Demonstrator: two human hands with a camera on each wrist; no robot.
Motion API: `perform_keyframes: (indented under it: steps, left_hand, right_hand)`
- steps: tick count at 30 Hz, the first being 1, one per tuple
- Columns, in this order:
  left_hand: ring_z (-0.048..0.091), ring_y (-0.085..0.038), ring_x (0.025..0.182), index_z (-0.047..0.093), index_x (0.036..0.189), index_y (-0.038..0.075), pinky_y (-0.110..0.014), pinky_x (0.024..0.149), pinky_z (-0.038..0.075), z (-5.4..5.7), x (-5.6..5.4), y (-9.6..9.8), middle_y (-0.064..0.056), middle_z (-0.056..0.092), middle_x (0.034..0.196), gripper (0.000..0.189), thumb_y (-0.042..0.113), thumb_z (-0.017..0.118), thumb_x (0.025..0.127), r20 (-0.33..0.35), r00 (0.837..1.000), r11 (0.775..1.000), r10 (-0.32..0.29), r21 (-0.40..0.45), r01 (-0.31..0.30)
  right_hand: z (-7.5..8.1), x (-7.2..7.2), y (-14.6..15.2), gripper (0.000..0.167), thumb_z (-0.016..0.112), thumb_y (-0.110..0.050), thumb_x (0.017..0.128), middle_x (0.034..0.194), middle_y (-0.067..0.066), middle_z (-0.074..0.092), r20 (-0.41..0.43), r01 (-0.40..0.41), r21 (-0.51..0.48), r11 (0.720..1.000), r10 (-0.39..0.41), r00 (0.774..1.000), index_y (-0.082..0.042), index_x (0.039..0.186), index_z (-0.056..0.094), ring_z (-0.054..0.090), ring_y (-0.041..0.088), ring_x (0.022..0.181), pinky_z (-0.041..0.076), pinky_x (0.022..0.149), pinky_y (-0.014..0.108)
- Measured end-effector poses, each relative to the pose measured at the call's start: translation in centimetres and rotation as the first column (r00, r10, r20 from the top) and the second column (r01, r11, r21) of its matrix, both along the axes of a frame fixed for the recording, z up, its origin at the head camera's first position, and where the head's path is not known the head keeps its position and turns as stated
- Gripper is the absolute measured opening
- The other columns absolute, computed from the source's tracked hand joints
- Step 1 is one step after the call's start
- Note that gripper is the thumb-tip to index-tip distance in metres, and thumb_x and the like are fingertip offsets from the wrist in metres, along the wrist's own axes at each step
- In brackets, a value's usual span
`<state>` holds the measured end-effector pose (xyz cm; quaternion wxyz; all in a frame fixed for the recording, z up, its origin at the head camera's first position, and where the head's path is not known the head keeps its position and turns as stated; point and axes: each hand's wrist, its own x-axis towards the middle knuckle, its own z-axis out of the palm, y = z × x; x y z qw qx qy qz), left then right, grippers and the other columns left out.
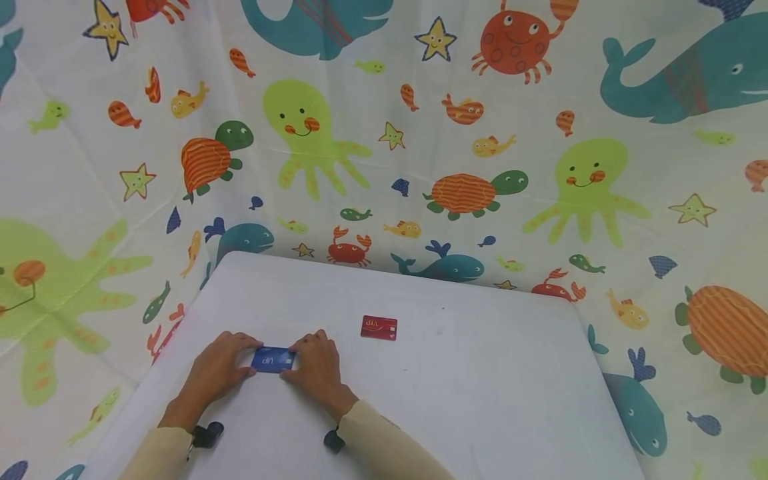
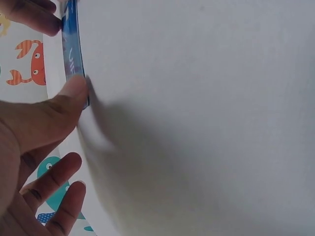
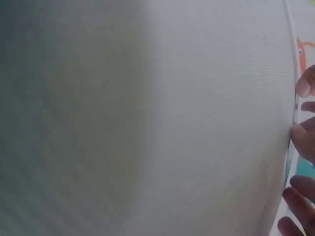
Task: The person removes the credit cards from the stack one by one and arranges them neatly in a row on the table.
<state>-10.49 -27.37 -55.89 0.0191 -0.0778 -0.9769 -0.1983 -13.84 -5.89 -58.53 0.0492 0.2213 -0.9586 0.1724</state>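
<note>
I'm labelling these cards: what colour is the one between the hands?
That card is blue; the head view shows it best.

Between the left grip [image 1: 222, 367] and the right grip [image 1: 318, 370], the blue card [image 1: 273, 360] looks like smooth plastic, with a light sheen along its face in the left wrist view. The red card [image 1: 379, 328], beyond the right grip and to its right, looks like smooth plastic too. Beneath both grips the bench [image 1: 480, 373] has a pale, matt, mostly smooth surface; its material cannot be told. Well beyond them the printed backdrop [image 1: 372, 160] looks like thin cloth, softly creased and mostly matt. Behind each grip the beige sleeves [image 1: 390, 440] are matt cloth.
</note>
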Motion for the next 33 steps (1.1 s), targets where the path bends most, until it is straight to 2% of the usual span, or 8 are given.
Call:
perform_keyframes:
  steps: [8, 14, 19, 33]
  left_hand:
    - [0.064, -0.037, 0.118, 0.075, 0.129, 0.014, -0.062, 0.102, 0.056, 0.3, -0.1, 0.0, -0.013, 0.074, 0.126, 0.056, 0.016, 0.096, 0.078, -0.007, 1.000, 1.000, -0.002, 0.012, 0.002]
    - [0.062, -0.037, 0.123, 0.072, 0.134, 0.017, -0.062, 0.103, 0.056, 0.5, -0.4, 0.3, -0.012, 0.072, 0.133, 0.061, 0.016, 0.096, 0.078, -0.035, 0.999, 1.000, -0.006, 0.030, 0.007]
    - [0.060, -0.040, 0.128, 0.072, 0.135, 0.015, -0.063, 0.104, 0.055, 0.8, -0.6, 0.8, -0.014, 0.071, 0.136, 0.062, 0.015, 0.096, 0.078, -0.060, 0.998, 0.999, -0.013, 0.036, 0.015]
    - [0.058, -0.041, 0.133, 0.072, 0.137, 0.014, -0.064, 0.108, 0.052, 1.3, -1.3, 2.4, -0.014, 0.070, 0.141, 0.062, 0.019, 0.095, 0.080, -0.062, 0.998, 0.998, -0.025, 0.060, 0.029]
  right_hand:
    - [0.1, 0.1, 0.7, 0.046, 0.090, -0.055, 0.081, 0.114, -0.015, 0.076, 0.027, 0.008, -0.091, 0.996, -0.006, 1.000, -0.031, 0.120, 0.081, 0.054, 0.005, 0.103, 0.046, 0.085, 0.019]
    - [0.5, 0.1, 1.6, 0.051, 0.090, -0.054, 0.081, 0.118, -0.016, 0.077, 0.050, 0.012, -0.148, 0.989, -0.005, 0.999, -0.032, 0.126, 0.078, 0.055, 0.006, 0.105, 0.047, 0.087, 0.020]
    - [0.5, -0.2, 2.6, 0.053, 0.090, -0.053, 0.081, 0.121, -0.015, 0.078, 0.055, 0.021, -0.190, 0.982, -0.011, 0.998, -0.032, 0.128, 0.077, 0.056, 0.006, 0.106, 0.048, 0.087, 0.020]
    - [0.5, -0.8, 5.2, 0.056, 0.088, -0.051, 0.084, 0.127, -0.013, 0.076, 0.122, 0.070, -0.278, 0.958, -0.037, 0.992, -0.030, 0.134, 0.074, 0.057, 0.009, 0.113, 0.053, 0.095, 0.028]
